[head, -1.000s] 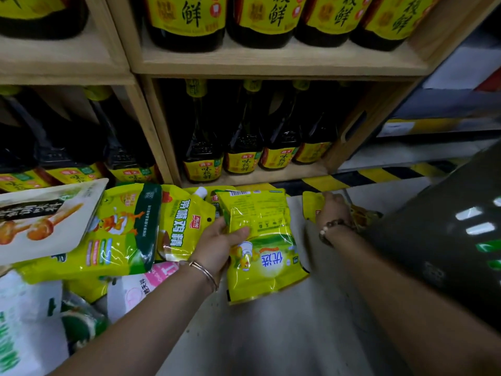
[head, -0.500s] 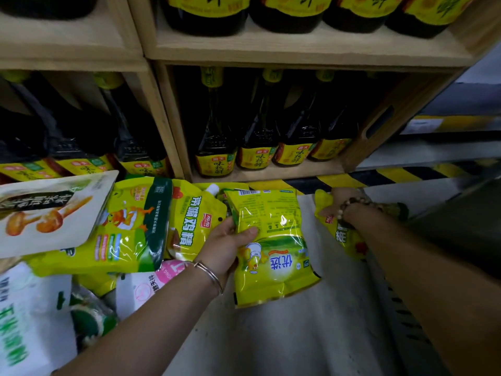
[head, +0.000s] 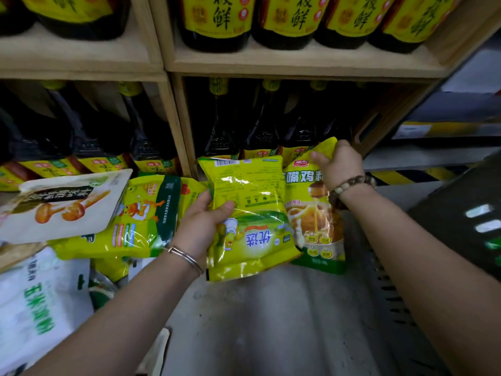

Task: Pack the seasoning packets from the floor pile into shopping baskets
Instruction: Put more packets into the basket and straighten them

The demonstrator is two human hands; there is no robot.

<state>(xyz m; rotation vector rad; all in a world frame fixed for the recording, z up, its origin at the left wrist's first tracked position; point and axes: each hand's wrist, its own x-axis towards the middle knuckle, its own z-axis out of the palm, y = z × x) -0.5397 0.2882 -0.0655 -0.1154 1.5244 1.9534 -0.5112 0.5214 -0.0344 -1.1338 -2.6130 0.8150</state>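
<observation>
While the left hand (head: 202, 223) grips one yellow packet (head: 252, 221) by its side edge, the right hand (head: 339, 166) pinches a second packet (head: 311, 221) at its top corner, both held up just beside the pile (head: 130, 226). The glossy pouches appear light, soft and slippery; I judge the sealed edges the surest hold.

Dim and warm-toned overall, lit from above. Streaked with white glare across the crinkled glossy yellow plastic packet (head: 245, 191) at centre. Nearly black inside the pale wooden shelf (head: 298, 63) compartments mid frame. Bowed towards the upper corners by wide-angle distortion. Motion-smeared on the dark glossy surface (head: 458, 191) at right edge, soft at lower left
</observation>
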